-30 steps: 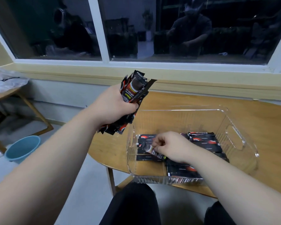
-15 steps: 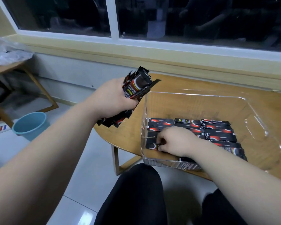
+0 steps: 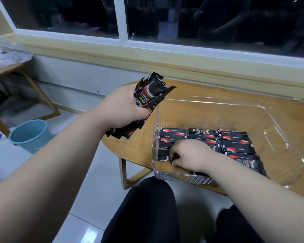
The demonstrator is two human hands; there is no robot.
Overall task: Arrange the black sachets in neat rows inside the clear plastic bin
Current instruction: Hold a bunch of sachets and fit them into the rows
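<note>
One clear bin (image 3: 218,102) on the bench (image 3: 209,91) holds three columns of black sachets (image 3: 235,146). The left hand (image 3: 123,109) grips a fanned bundle (image 3: 151,92). The right hand (image 3: 191,155) pinches one sachet (image 3: 164,158) in the near-left corner.

The room is lit softly and evenly by indoor light, while the window (image 3: 218,20) is seen dark, with faint reflections in its panes. Glare is caught on the clear plastic bin (image 3: 279,137) and the floor tiles (image 3: 93,232). Straight lines are bowed near the edges, where detail is softened.
</note>
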